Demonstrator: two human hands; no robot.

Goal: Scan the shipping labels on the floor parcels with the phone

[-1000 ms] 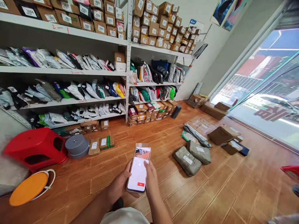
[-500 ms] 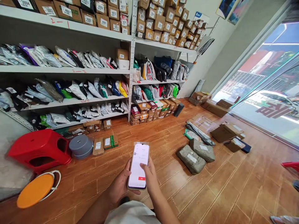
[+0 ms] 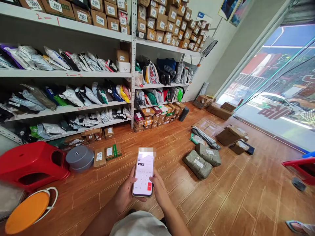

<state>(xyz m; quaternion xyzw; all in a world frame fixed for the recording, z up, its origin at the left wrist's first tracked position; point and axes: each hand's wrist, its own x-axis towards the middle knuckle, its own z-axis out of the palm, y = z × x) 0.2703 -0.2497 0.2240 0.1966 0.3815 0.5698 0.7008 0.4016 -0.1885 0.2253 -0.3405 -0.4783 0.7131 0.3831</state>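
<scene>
Both forearms come up from the bottom edge of the view and meet in the middle, low over the wooden floor [image 3: 246,196]. The left hand [image 3: 124,193] is cupped under the phone [image 3: 144,173] and carries it from the left side and from below; its grip is closed around the phone, with the thumb along the left edge. The right hand [image 3: 159,190] lies against the right edge of the phone, and its thumb bends over the lower right part of the screen, close to a red button there. Whether this hand really grips the phone or only touches it, the view does not show clearly. The phone is held nearly upright, with the screen toward the person.

Compared with 0.5 s ago, the screen now shows a keypad with rows of keys, where before it was mostly white. The hands hold the same pose as before. The view has turned a little, so the shelves [image 3: 133,75] sit more to the left.

On the floor, right of the phone, lie 2 grey parcels [image 3: 201,160] side by side. On the left stand a red stool [image 3: 31,164], a grey round container [image 3: 79,158] and an orange lid [image 3: 24,213].
</scene>
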